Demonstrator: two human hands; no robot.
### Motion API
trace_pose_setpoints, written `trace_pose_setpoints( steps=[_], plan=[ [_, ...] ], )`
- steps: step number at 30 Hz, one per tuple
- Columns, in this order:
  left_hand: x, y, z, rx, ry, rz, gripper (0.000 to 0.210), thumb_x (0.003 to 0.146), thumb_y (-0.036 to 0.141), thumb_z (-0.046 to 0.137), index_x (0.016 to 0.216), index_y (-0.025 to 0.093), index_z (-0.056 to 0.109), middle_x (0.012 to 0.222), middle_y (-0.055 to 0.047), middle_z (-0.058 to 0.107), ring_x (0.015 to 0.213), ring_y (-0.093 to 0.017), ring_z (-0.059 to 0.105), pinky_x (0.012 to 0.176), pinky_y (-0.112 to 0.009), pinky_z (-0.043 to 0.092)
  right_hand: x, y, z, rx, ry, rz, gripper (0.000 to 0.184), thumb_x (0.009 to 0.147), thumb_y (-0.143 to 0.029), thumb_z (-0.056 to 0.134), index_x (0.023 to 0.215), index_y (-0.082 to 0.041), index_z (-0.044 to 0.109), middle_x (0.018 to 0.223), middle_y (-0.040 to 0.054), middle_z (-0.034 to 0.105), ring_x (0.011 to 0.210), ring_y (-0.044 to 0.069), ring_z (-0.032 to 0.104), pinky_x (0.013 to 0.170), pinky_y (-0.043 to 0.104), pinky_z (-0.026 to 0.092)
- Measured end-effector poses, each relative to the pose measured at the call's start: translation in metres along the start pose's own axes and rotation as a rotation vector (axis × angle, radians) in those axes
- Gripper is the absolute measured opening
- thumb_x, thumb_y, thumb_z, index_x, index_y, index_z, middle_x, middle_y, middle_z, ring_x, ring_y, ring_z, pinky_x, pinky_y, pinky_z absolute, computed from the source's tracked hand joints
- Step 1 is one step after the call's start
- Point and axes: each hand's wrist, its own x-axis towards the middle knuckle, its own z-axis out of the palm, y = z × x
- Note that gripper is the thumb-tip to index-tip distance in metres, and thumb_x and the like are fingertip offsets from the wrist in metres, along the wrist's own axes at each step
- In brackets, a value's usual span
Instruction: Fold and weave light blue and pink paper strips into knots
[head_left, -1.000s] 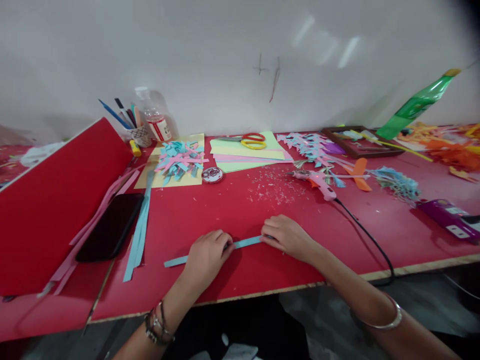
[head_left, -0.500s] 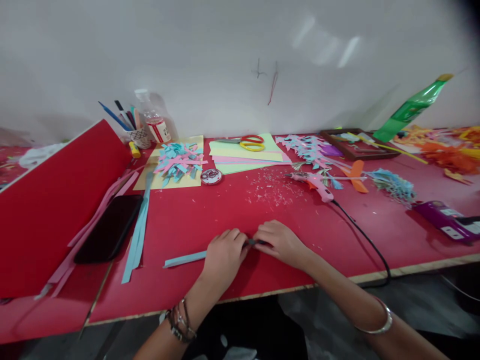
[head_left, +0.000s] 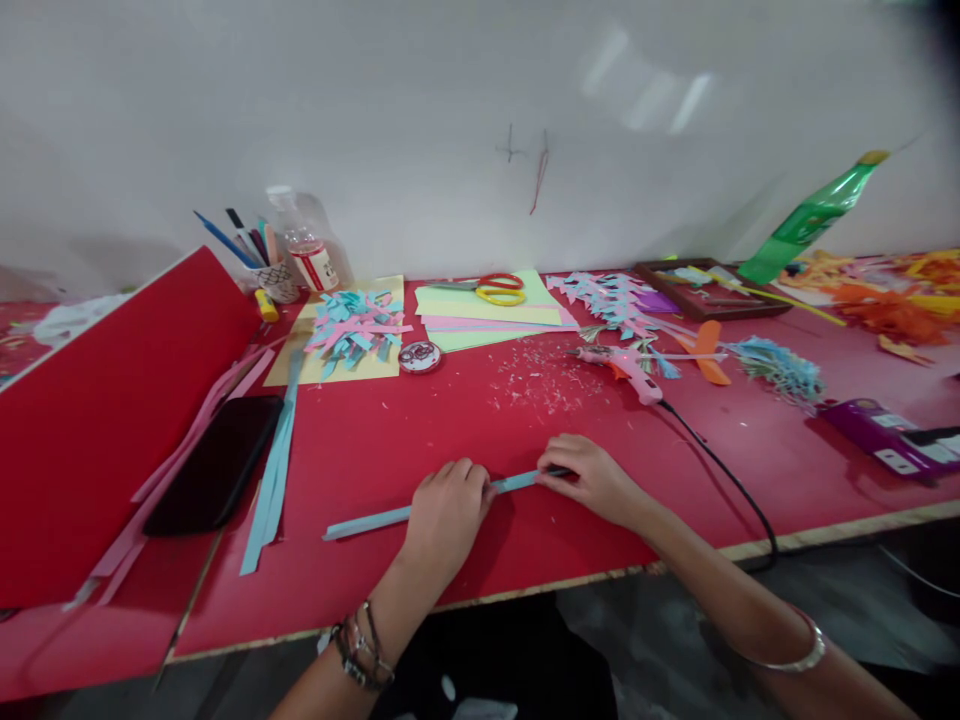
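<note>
A light-blue paper strip (head_left: 369, 522) runs under my left hand (head_left: 448, 510) and on toward my right hand (head_left: 585, 478). The fingers of my left hand are closed on the strip, holding it low over the red table. My right hand pinches the strip's right end together with a small dark tool (head_left: 559, 470), mostly hidden by the fingers, so its kind is unclear. A short stretch of strip shows taut between the hands. Left of them lie more blue paper strips (head_left: 276, 480).
A black phone (head_left: 217, 462) and a red board (head_left: 127, 420) are at left. Cut paper pieces (head_left: 356, 325), scissors (head_left: 487, 288), a pink glue gun (head_left: 626, 368) with its cord and a purple power strip (head_left: 892, 435) lie farther off. A green bottle (head_left: 814, 220) leans at back right.
My right hand has moved to the right, away from my left hand, with the dark tool. A length of blue strip now shows between the hands. My left hand has stayed nearly still.
</note>
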Motion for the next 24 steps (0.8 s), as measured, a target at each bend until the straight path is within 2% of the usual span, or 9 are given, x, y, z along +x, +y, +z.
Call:
trace_pose_setpoints(
  steps=[13,24],
  plan=[
    [0.000,-0.001,0.002,0.048,0.005,-0.010,0.016,0.081,0.026,0.037,0.077,0.017,0.051,0.075,-0.002,0.054,0.069,-0.016,0.051,0.059,-0.026,0.038,-0.002,0.003,-0.001,-0.030,0.010,0.054,0.022,0.080,-0.032,0.040,0.069,-0.016,0.051,0.067,0.0020,0.051,0.065,0.012,0.044,0.061,0.025,0.031],
    [-0.001,-0.003,0.003,0.062,0.013,-0.027,0.016,0.081,0.026,0.037,0.079,0.017,0.050,0.075,-0.003,0.053,0.068,-0.016,0.051,0.057,-0.026,0.037,-0.014,0.012,-0.007,-0.091,0.086,0.145,0.020,0.079,-0.032,0.041,0.067,-0.017,0.048,0.069,0.0033,0.049,0.066,0.014,0.044,0.061,0.026,0.033]
  ],
)
